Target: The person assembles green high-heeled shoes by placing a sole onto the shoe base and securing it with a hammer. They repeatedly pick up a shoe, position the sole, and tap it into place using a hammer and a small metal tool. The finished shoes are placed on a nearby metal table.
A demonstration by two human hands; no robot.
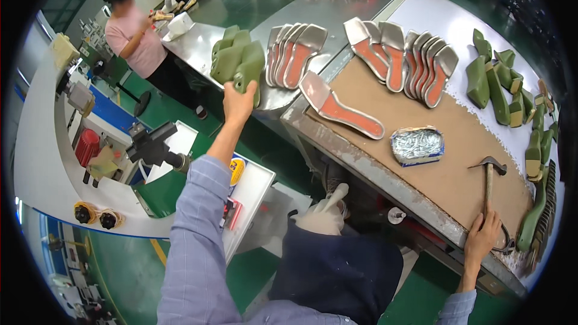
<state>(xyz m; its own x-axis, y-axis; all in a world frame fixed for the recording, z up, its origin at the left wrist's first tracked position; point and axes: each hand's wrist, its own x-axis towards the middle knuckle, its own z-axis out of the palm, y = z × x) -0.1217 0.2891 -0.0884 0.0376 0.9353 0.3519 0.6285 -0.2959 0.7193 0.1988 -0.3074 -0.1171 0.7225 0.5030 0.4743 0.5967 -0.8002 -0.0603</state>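
My left hand grips a green shoe form, left of and beyond the tub. My right hand grasps the hammer, right of the tub, near the bench edge. Bare board opens between tub and hammer; one loose insole lies left of the tub, near that edge.

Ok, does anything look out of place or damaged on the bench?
One insole lies alone near the bench's edge, apart from the overlapping groups. That edge also looks worn, its surface patchy and scuffed.
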